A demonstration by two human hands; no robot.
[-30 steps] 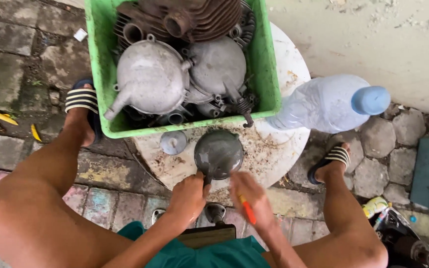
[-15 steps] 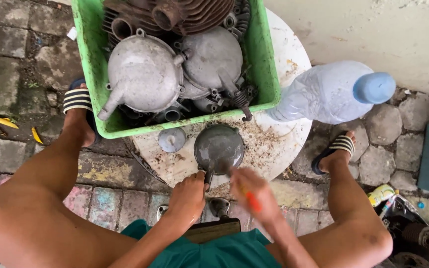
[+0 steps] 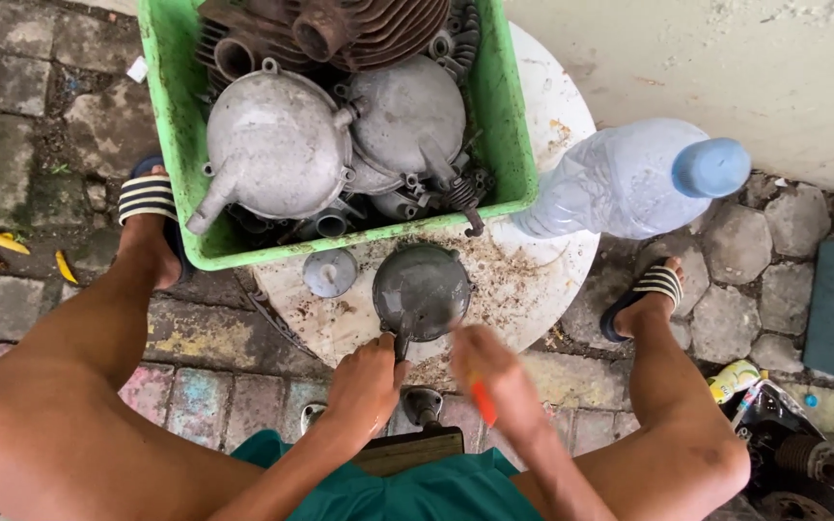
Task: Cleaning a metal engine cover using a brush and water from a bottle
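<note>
Overhead, seated person's view: left hand [image 3: 364, 386] is closed around the stub at the near edge of a dark round metal cover [image 3: 422, 291], which lies on the round white surface [image 3: 533, 280] near its front rim; right hand [image 3: 494, 381] is blurred, curled into a grip on a thin orange-handled tool [image 3: 482, 402], just beside the cover's near right edge; tool tip not discernible. Small grey round cap [image 3: 328, 272] lies on the surface just left of the cover, apart from it. Green plastic crate [image 3: 509, 145] sits on the far part of the surface, holding grey engine covers [image 3: 277, 145] and a rusty finned cylinder [image 3: 369, 29]. Large clear water bottle [image 3: 629, 183] with blue cap stands at the surface's right edge; striped sandals on both feet rest on stone paving [image 3: 12, 145].
</note>
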